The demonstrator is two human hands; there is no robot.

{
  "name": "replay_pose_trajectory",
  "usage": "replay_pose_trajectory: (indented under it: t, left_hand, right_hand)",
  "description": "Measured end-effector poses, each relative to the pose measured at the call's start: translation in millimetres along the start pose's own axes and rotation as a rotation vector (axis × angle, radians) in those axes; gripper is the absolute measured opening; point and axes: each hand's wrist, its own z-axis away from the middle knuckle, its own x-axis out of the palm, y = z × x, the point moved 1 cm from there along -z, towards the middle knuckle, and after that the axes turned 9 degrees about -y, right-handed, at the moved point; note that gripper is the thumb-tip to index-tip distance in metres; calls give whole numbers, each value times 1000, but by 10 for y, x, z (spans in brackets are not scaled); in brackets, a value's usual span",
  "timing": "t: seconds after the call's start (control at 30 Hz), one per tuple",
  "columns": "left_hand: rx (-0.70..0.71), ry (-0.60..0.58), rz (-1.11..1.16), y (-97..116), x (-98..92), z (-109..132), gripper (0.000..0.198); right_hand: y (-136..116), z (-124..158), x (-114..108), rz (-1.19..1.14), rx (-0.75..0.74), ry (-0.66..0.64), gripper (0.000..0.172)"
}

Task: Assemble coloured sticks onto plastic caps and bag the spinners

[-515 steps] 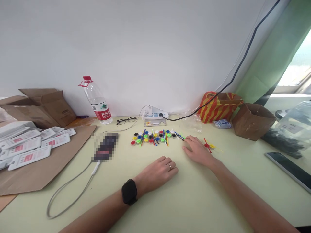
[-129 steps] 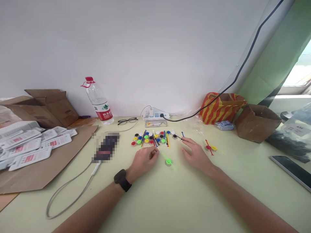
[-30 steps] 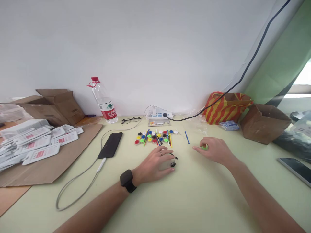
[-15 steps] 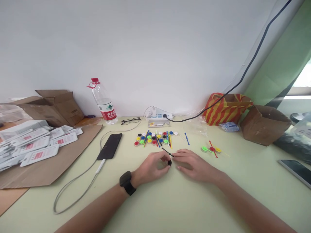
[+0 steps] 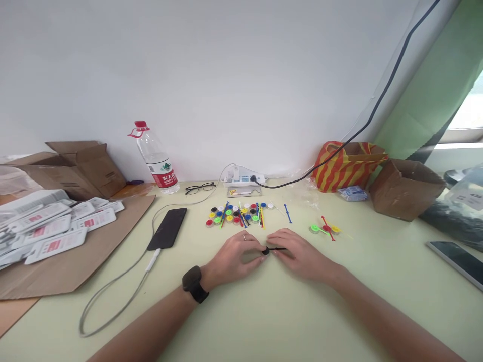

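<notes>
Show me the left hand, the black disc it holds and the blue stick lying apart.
Left hand point(image 5: 233, 257): head view, back of the hand.
Black disc point(image 5: 265, 251): head view, its round face.
Blue stick point(image 5: 288, 213): head view, mid-length.

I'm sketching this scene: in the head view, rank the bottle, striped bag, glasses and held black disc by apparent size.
1. Striped bag
2. Bottle
3. Glasses
4. Held black disc, partly hidden

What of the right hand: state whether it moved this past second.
Yes. Against the power strip, the right hand moved left and nearer the camera.
</notes>
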Motion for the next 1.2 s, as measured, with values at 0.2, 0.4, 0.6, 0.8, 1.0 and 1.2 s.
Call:
replay_pose_trajectory:
  t: [0.2,0.4,0.6,0.8,1.0,1.2]
  left_hand:
    - [12,-5,-32,31,-12,-1,31]
    - [42,-37,-81,32,-13,-11,36]
    - [51,65,-127,-2,7,-16,24]
    - [-2,247,-148,43,-28,-19,40]
    - [1,122,-124,-45,50,-32,25]
    - [-18,134,-132,-90,59,-28,23]
  right_hand:
    - [89,-20,-20,35,139,48,16]
    - [133,-17,-34,45,229,127,14]
    - [117,-30,-14,-157,213,212,17]
    - [-5,-19,21,-303,149,142,18]
    - [-108,-26,65,-237,79,115,17]
    - [-44,-37,85,-194,80,119,18]
